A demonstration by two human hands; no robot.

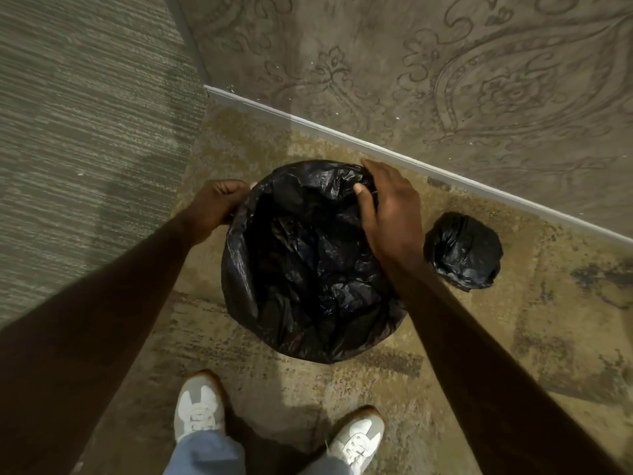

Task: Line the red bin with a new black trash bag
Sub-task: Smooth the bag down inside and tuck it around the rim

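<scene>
A black trash bag [308, 269] is spread open over a round bin on the floor in front of me. The bag covers the whole rim and outside, so none of the red bin shows. My left hand [219, 200] is closed on the bag's edge at the far left of the rim. My right hand [387, 207] lies over the far right of the rim, its thumb pressed into the plastic and its fingers curled over the edge.
A tied, bundled black bag [462, 252] lies on the floor just right of the bin. A patterned wall with a white baseboard [376, 145] runs close behind. Grey carpet [85, 132] lies to the left. My two white shoes [198, 409] stand near the bin.
</scene>
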